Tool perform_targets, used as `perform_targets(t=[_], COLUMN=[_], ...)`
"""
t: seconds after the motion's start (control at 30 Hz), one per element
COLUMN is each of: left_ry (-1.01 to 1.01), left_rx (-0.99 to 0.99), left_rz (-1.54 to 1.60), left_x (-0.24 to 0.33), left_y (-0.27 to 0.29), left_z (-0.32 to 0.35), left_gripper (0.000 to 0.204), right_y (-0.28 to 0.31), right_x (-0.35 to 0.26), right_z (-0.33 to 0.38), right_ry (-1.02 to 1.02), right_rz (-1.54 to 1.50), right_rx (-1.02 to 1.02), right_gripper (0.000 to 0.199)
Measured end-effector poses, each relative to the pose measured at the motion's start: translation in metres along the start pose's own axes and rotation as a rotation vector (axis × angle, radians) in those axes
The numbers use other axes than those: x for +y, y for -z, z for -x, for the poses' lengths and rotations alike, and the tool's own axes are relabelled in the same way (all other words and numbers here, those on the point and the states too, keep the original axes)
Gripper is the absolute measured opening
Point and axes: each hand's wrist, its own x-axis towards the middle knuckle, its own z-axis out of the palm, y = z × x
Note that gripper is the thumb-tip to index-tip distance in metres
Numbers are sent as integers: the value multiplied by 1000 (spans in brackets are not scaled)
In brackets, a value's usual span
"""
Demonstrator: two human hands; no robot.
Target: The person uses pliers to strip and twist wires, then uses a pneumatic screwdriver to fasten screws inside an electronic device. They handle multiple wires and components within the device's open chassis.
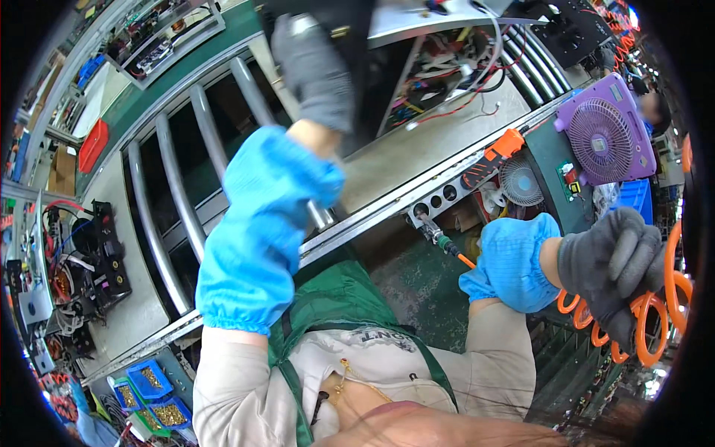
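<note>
My left hand (316,71), in a grey glove, reaches far forward and lies at the left edge of a dark panel (365,63), with the fingers somewhat blurred. The panel stands upright on a metal housing (439,82) filled with loose wires and connectors. Out to the right, my right hand (614,261), also in a grey glove, has its fingers curled. What lies inside them is hidden. Loops of an orange coiled hose (665,328) run right beside and behind this hand. Blue sleeve covers (261,223) are on both forearms.
Metal rollers (171,201) cross the bench on the left. An orange-handled tool (495,156) rests by a holed metal holder (436,203) on the front rail. A purple fan (605,134) stands right. Wired assemblies (82,268) and blue screw bins (171,412) are left.
</note>
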Motion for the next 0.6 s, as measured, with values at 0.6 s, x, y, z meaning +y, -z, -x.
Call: perform_targets(t=[0.6], left_ry=[-244], left_rx=[-111], left_rz=[-2053], left_x=[51], left_y=[541], left_z=[-57], left_gripper=[56], right_y=[-134], right_x=[152], right_z=[277], right_ry=[-975], right_rz=[629], right_rx=[-304], right_gripper=[24])
